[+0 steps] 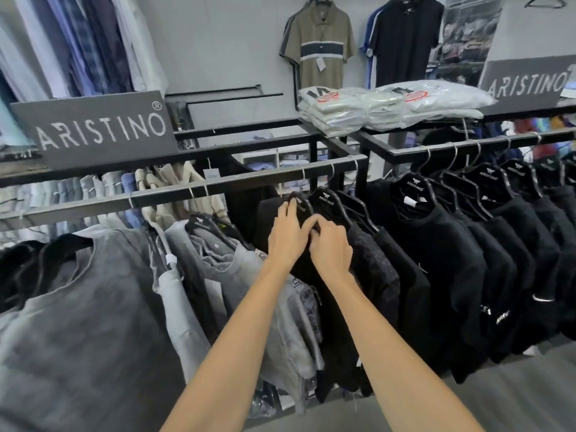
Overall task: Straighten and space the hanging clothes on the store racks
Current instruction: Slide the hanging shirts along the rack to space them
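Both hands, left (288,236) and right (331,249), are closed on a black hanger (300,204); grey shirts (218,260) apparently remain bunched, black T-shirts (467,238) evenly spaced.

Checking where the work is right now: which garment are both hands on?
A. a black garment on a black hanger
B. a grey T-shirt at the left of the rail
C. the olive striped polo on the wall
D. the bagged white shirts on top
A: the left hand and right hand both grip a black garment on its black hanger, mid-rail.
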